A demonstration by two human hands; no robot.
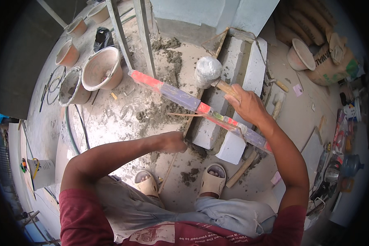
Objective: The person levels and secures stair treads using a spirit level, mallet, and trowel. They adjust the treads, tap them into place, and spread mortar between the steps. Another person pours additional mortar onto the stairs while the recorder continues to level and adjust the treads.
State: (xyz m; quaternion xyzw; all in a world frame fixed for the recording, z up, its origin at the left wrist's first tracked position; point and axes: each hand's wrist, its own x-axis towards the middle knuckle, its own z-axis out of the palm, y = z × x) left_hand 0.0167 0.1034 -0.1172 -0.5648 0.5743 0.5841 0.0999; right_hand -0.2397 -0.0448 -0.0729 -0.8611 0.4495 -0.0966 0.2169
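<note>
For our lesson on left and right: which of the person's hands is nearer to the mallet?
Right. The right hand is wrapped around the wooden handle of the mallet. The left hand is apart from it, lower and farther left in the picture.

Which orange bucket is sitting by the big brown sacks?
The bucket at the upper right, beside the brown sacks. It stands alone there; the other orange buckets are all on the left.
</note>
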